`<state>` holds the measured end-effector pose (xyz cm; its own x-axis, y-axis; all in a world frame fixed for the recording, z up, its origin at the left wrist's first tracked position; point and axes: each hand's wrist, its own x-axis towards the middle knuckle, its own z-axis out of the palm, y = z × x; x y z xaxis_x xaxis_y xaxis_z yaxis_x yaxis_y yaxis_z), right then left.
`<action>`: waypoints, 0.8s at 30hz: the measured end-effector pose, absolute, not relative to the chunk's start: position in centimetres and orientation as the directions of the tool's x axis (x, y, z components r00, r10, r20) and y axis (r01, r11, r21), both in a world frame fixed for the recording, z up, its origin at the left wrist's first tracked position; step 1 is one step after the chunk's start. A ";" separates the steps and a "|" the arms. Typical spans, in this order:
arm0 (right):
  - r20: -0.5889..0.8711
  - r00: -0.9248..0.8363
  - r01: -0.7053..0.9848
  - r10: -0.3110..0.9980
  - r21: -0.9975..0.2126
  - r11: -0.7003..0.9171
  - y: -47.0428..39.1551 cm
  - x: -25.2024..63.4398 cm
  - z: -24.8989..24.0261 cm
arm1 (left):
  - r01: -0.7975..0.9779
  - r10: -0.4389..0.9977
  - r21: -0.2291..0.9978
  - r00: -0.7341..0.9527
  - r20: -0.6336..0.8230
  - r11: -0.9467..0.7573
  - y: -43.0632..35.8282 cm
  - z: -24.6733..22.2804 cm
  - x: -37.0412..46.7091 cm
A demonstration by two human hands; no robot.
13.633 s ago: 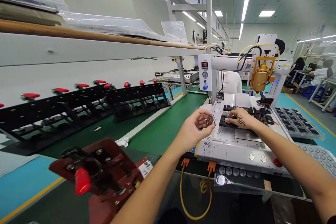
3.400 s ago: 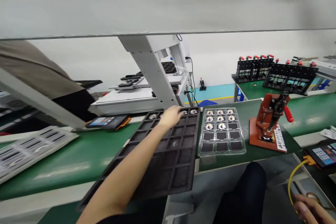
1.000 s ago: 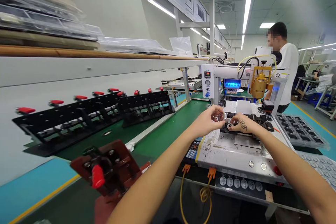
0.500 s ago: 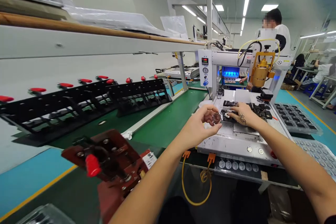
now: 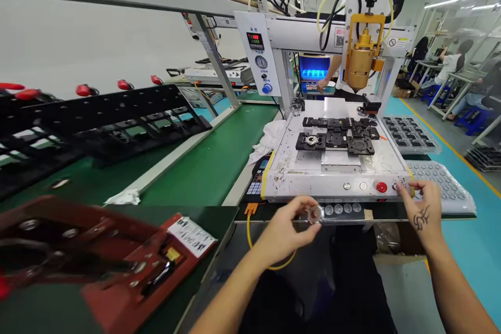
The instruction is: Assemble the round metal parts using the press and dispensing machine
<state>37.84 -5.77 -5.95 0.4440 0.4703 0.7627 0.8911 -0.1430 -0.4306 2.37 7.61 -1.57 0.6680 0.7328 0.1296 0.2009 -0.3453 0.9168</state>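
My left hand (image 5: pixel 287 229) pinches a small round watch case (image 5: pixel 314 214) with a shiny rim and brownish middle between thumb and fingertips. It hovers by the front edge of a white benchtop machine (image 5: pixel 305 182). My right hand (image 5: pixel 425 214) is at the machine's front panel, its thumb at a small round button right of the red button (image 5: pixel 381 187); its fingers are apart and hold nothing. On the machine bed sits a black fixture (image 5: pixel 336 138), with a round silvery part (image 5: pixel 312 140) in its left nest. Above hangs a gold-coloured dispensing head (image 5: pixel 360 65).
A red hand press (image 5: pixel 129 271) stands at the lower left, beside a green bench (image 5: pixel 235 141). Clear discs (image 5: pixel 338 209) lie along the front edge. Trays (image 5: pixel 410 135) stand at the right. A person's arm (image 5: pixel 331 73) shows behind the machine.
My right hand has left the fixture and moved to the front-panel button. A round silvery part stays in the fixture. My left hand has drawn back with the watch case; the view has turned down and right.
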 end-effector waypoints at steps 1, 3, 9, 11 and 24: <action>0.769 0.400 0.906 0.498 -0.415 -0.087 -5.8 36.6 -6.5 | 0.199 0.686 0.913 0.719 0.112 -0.357 7.2 -2.6 3.6; 0.722 0.219 0.925 0.657 -0.367 0.095 -5.8 34.0 -7.9 | 0.173 0.569 0.897 0.816 0.100 -0.406 6.5 -4.9 6.2; 0.534 -0.038 0.950 0.844 -0.244 0.197 -6.4 30.2 -13.2 | 0.112 0.392 0.773 0.901 0.186 -0.624 7.0 -10.7 11.3; 0.527 -0.032 0.937 0.849 -0.279 0.208 -7.0 30.2 -13.9 | 0.123 0.372 0.748 0.912 0.175 -0.652 7.2 -11.5 11.1; 0.527 -0.163 0.956 0.834 -0.124 0.266 -5.0 32.2 -14.5 | 0.150 0.413 0.737 0.891 0.188 -0.659 5.5 -12.8 10.1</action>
<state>32.15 -4.99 -14.55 -0.1634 0.8338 0.5273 0.9560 0.2658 -0.1241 10.10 5.51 -12.81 0.8910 0.4133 0.1878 0.1502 -0.6588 0.7372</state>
